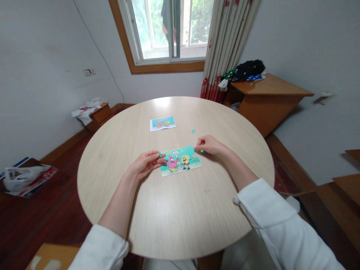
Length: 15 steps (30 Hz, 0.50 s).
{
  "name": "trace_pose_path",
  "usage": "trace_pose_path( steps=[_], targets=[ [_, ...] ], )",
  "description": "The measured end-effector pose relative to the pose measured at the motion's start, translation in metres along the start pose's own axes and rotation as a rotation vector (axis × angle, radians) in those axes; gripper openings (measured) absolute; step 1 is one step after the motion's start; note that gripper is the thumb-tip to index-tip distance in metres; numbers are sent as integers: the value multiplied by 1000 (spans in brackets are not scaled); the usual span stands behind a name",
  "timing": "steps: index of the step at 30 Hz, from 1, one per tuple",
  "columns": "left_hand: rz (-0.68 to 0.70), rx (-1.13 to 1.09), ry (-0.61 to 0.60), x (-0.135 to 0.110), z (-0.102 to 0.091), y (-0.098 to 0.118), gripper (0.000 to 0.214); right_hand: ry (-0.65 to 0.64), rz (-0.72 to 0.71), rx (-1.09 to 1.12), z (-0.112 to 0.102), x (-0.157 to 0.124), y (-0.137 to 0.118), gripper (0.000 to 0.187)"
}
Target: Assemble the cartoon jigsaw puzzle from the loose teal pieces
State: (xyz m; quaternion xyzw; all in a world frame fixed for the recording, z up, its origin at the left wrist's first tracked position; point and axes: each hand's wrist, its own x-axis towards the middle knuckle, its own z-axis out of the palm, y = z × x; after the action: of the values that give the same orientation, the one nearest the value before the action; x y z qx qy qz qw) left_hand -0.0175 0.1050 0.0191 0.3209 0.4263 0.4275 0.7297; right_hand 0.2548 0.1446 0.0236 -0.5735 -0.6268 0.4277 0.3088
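A jigsaw puzzle (pixel 180 165) with cartoon figures on a teal ground lies on the round table, mostly assembled. At its left edge is my left hand (pixel 147 162), thumb and forefinger closed on a small teal puzzle piece (pixel 160 154); the other fingers curl beside the puzzle. My right hand (pixel 209 145) is at the puzzle's upper right corner with its fingers pinched together. Whatever is between those fingertips is too small to tell. Just below the right hand sits a teal loose piece (pixel 203 152), partly hidden, and another loose piece (pixel 192 131) lies farther back.
A printed reference picture (pixel 163 123) of the same scene lies toward the back of the pale round table (pixel 174 217). Behind stand a window and a curtain (pixel 225 45). A wooden desk (pixel 270 88) with dark cloth is at the right; a cardboard box (pixel 47 255) sits lower left.
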Motion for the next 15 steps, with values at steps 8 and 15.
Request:
trace_pose_path(
  steps=[8, 15],
  targets=[
    [16, 16, -4, -1, 0, 2, 6, 90, 54, 52, -11, 2, 3, 19],
    [88, -51, 96, 2, -3, 1, 9, 57, 114, -34, -23, 0, 9, 19]
  ],
)
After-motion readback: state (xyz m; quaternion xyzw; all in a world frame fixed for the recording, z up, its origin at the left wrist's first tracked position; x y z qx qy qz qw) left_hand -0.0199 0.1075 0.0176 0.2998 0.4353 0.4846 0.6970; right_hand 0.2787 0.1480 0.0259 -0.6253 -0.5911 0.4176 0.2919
